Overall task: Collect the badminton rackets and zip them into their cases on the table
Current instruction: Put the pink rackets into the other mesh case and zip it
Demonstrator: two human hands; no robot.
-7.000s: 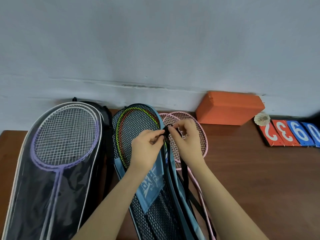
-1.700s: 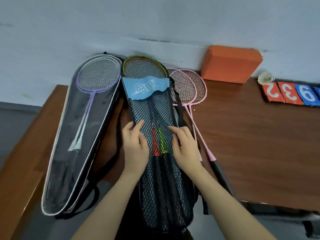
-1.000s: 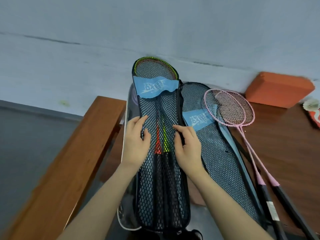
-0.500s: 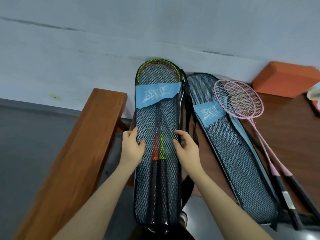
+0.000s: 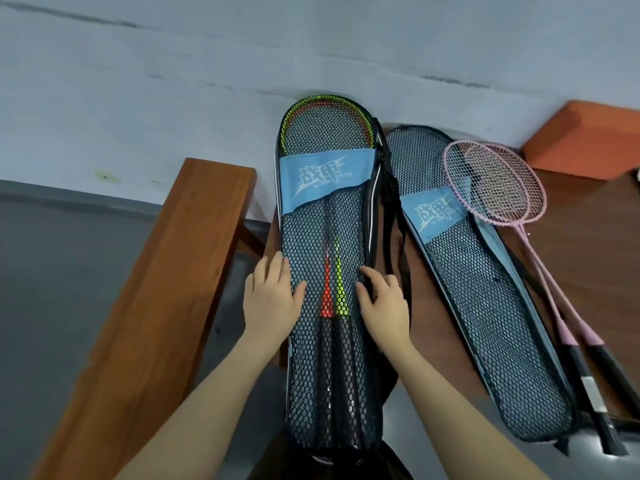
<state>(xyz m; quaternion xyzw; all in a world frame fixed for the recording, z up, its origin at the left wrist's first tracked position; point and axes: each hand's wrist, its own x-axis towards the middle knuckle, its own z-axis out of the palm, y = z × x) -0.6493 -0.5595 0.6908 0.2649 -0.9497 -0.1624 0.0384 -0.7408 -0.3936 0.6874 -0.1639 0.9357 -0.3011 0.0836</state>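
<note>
The black mesh racket case with a blue fabric band is lying lengthwise between both hands, its rounded head end reaching toward the pale wall. The left hand is resting on the case's left edge with fingers straight and lightly spread. The right hand is lying on the right edge, its fingers bending slightly over the rim, though whether they are actually gripping it is hard to tell. Inside the case, 2 rackets with orange and yellow-green shafts are showing through the mesh, directly between the hands.

Just right of this case, a second black mesh case with a blue band is lying flat on the brown wooden bench. 2 pink-framed rackets are overlapping its right edge, their heads stacked and their black grips pointing toward the viewer. An orange foam block is sitting against the wall behind them. A wooden rail is running along the left.

Each blue band is carrying white stylised Chinese characters.
</note>
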